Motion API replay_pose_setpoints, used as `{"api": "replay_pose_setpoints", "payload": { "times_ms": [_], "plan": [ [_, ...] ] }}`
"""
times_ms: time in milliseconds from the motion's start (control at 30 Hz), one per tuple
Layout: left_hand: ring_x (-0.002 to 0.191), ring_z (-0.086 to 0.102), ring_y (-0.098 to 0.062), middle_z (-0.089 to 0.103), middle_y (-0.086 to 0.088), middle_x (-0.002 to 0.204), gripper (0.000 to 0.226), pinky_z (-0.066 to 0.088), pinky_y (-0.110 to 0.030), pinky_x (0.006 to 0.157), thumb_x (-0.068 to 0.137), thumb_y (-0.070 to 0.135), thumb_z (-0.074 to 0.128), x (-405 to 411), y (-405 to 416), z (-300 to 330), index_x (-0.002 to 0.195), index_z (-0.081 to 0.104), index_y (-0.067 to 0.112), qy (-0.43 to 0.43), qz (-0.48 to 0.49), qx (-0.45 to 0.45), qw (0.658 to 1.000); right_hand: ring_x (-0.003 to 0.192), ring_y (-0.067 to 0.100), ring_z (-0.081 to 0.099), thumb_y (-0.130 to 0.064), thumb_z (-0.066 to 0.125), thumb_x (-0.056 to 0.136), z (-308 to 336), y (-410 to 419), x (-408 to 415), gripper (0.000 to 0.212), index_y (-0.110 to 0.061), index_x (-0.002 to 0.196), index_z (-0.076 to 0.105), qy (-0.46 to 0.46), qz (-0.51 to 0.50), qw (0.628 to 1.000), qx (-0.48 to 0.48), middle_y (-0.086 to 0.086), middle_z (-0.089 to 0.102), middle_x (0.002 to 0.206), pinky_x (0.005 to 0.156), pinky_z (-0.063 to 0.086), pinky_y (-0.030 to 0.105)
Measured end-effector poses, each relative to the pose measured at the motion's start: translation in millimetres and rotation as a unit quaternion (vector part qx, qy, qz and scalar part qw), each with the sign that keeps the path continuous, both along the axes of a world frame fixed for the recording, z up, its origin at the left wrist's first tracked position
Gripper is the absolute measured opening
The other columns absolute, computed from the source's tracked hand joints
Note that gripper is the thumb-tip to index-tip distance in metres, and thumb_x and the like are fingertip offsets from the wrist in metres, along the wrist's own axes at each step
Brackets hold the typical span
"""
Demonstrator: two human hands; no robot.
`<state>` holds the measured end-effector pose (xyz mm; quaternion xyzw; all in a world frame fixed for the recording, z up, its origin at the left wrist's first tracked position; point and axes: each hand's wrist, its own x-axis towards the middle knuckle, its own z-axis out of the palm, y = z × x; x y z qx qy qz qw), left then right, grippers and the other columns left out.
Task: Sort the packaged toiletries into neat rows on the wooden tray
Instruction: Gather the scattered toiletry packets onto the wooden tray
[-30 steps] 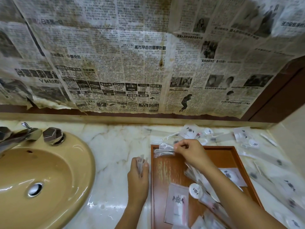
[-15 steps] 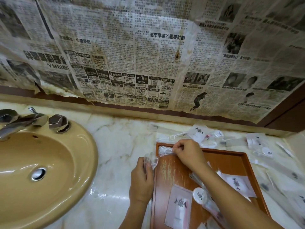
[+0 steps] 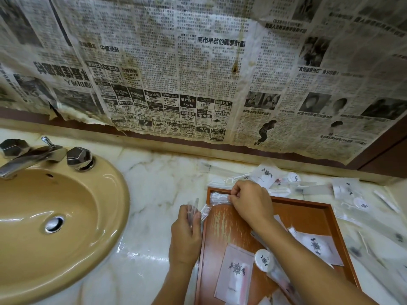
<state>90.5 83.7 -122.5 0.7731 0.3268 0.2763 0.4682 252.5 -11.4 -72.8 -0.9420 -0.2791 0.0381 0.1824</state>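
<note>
Laying the first clear packet into the tray's top-left corner.

The right hand (image 3: 250,200) pinches a clear packet (image 3: 218,198) at the upper-left corner of the wooden tray (image 3: 308,208) in the centre of the frame, its grip closed on the wrapper's end. The left hand (image 3: 186,235), just left of the tray over the marble desk (image 3: 154,183), holds a small bunch of clear packets (image 3: 195,211) in a closed grip. Flat sachets (image 3: 235,274) and a round white lid (image 3: 263,259) lie loose lower in the tray; more packets (image 3: 346,188) are scattered at the right. A tan sink (image 3: 55,216) fills the left. I judge a row is just starting; next comes squaring this packet against the rim and letting go.
</note>
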Motion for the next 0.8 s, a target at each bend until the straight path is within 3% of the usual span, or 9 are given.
{"api": "replay_pose_setpoints", "payload": {
  "times_ms": [400,533,667,800],
  "plan": [
    [0.063,0.055,-0.007,0.054,0.008,0.066,0.032,0.037,-0.010,0.052,0.092,0.010,0.064,0.4,0.2,3.2,0.082,0.041,0.031,-0.012,0.005,-0.007,1.000,0.075,0.010,0.057,-0.027,0.069,0.083,-7.7,0.0,-5.1,0.008,-0.028,0.075,0.069,-0.005,0.009,1.000,0.017,-0.011,0.063,0.076,0.076,0.053,0.033],
    [0.066,0.059,-0.010,0.059,0.005,0.068,0.026,0.045,-0.021,0.055,0.090,0.010,0.066,0.6,0.8,1.7,0.084,0.047,0.026,-0.009,0.014,-0.028,0.999,0.074,0.008,0.057,-0.026,0.066,0.084,-5.5,-1.2,-6.3,0.008,-0.027,0.077,0.071,0.002,0.007,0.999,0.033,-0.011,0.064,0.077,0.074,0.053,0.032],
    [0.072,0.062,-0.003,0.064,0.006,0.074,0.018,0.043,-0.010,0.061,0.092,0.010,0.065,1.8,0.2,9.5,0.085,0.053,0.020,-0.024,0.036,-0.070,0.997,0.072,0.006,0.057,-0.023,0.067,0.083,0.3,-1.1,-8.3,0.009,-0.027,0.075,0.069,0.031,-0.007,0.997,0.065,-0.012,0.063,0.075,0.067,0.053,0.031],
    [0.075,0.064,-0.010,0.063,-0.009,0.076,0.018,0.043,-0.007,0.064,0.095,0.010,0.061,4.6,2.6,18.3,0.082,0.048,0.008,-0.036,0.050,-0.131,0.989,0.069,0.004,0.059,-0.020,0.069,0.083,7.4,-3.6,-13.4,0.012,-0.026,0.073,0.069,0.094,-0.021,0.987,0.127,-0.012,0.064,0.071,0.064,0.054,0.029]
  ]
}}
